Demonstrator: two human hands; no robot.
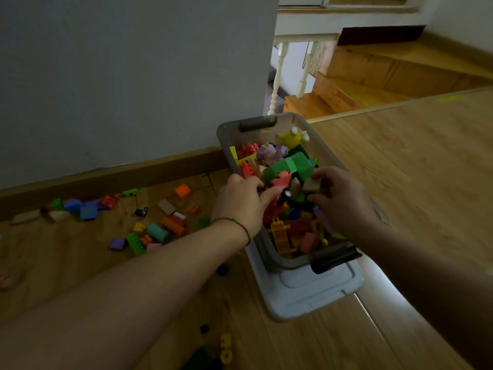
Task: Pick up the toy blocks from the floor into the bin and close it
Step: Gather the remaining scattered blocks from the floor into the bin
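Closest in, the left forearm (133,284) reaches across the wooden floor (400,182) towards the bin. Far left, along the skirting board (106,180), loose blocks (165,225) lie scattered in a wide band, and a few yellow pieces (226,348) sit low down near the elbow. The left hand (240,204), a green cord bracelet (234,222) at its wrist, rests over the bin's left rim with its fingers bent into the heap beside a pink piece (280,181). Blur hides whether they grip anything. The bin (232,134), clear-walled with dark handles, stands on its grey lid (306,295) and is heaped above the rim in the middle. The right hand (341,198) comes in over the opposite rim, thumb and fingers pinching a beige block (312,184) just above the pile.

The step in hand looks like dropping a load in. It would go best if both hands let go low and toward the emptier far end by the yellow toy (292,137), not onto the peak, where pieces may roll over the side. Pressing the heap flat would also help, since the lid needs a level top to seat. The bin must come off the lid before closing, and plenty of blocks are left to gather on the left.
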